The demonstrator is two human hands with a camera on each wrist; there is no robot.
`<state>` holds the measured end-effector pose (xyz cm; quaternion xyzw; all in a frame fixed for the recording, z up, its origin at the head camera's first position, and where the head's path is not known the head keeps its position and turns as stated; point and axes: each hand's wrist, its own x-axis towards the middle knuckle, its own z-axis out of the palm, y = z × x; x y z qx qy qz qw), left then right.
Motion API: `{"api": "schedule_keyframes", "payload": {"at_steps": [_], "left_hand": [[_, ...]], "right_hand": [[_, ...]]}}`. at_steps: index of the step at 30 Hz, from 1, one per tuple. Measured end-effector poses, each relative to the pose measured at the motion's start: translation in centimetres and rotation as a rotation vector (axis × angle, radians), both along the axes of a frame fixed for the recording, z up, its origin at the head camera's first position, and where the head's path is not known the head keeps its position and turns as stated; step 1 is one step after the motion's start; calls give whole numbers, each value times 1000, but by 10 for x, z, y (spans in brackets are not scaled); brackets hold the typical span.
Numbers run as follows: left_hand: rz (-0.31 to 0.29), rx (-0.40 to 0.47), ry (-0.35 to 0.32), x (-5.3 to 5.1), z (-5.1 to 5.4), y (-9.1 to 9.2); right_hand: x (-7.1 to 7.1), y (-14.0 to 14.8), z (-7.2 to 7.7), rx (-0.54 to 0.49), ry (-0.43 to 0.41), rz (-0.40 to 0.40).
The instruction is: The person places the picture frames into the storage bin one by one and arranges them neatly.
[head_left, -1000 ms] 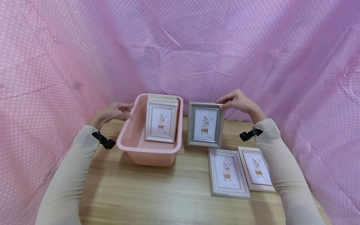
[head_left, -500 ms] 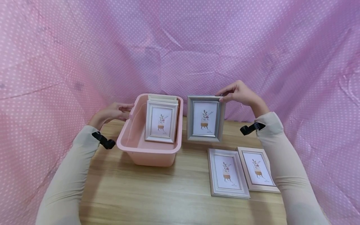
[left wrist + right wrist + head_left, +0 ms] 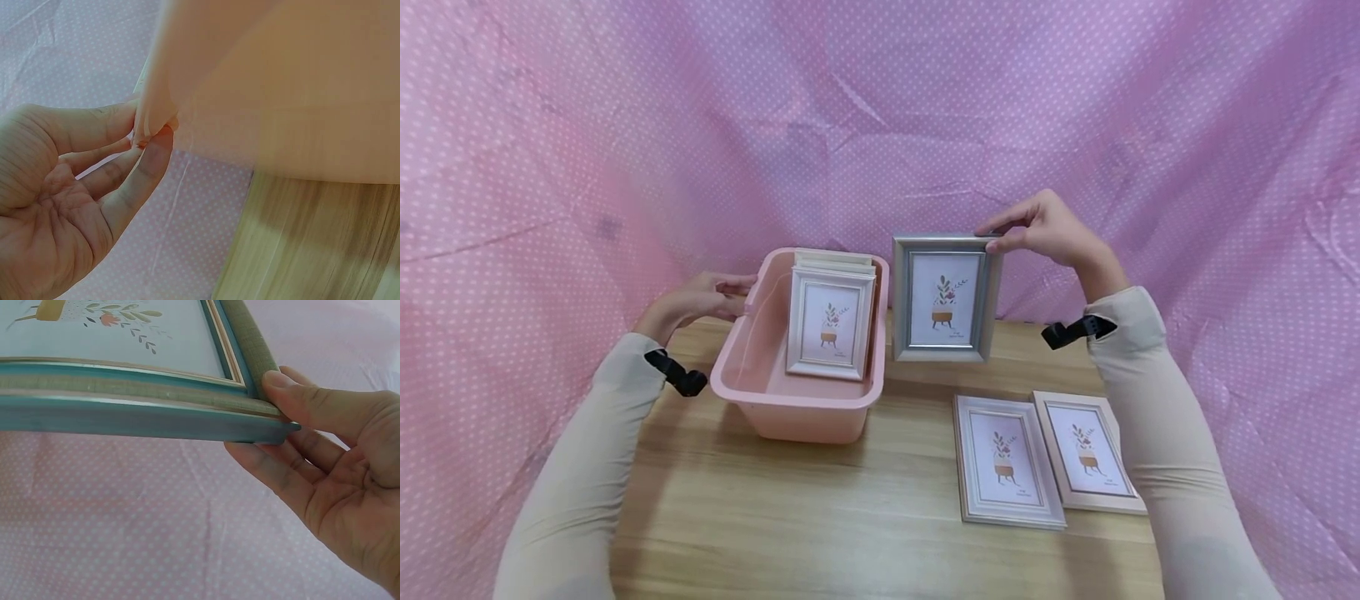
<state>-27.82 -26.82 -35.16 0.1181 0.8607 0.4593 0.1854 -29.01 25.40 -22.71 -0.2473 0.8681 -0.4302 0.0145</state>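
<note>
The right hand (image 3: 1048,229) pinches a grey-silver picture frame (image 3: 902,300) by its upper right corner, upright above the table, just right of the pink bin (image 3: 808,421). In the right wrist view, the thumb of the right hand (image 3: 337,462) lies on the front of the grey frame (image 3: 125,419), with fingers behind it. At the bin's left rim is the left hand (image 3: 688,304); in the left wrist view, the left hand (image 3: 81,181) pinches the rim of the bin (image 3: 281,94) between thumb and fingers. Inside the bin, a white frame (image 3: 827,369) leans in front of cream ones (image 3: 835,259).
Two frames lie flat on the wooden table (image 3: 820,525) at the right: a pale one (image 3: 1011,512) and a cream one (image 3: 1105,502) beside it, partly under the right forearm. A pink dotted cloth (image 3: 880,125) hangs behind and along both sides.
The right hand has raised the grey frame off the table, carrying it slightly left toward the bin. The left hand and the bin have stayed put.
</note>
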Motion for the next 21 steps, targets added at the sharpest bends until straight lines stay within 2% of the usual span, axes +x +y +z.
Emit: {"api": "schedule_keyframes", "payload": {"at_steps": [7, 12, 21], "left_hand": [[-2, 16, -19, -1, 4, 0], [-23, 20, -1, -3, 4, -1], [-26, 20, -5, -4, 4, -2]], "right_hand": [[3, -7, 15, -10, 35, -2], [5, -12, 25, -12, 63, -14], [8, -17, 36, -48, 90, -16]]}}
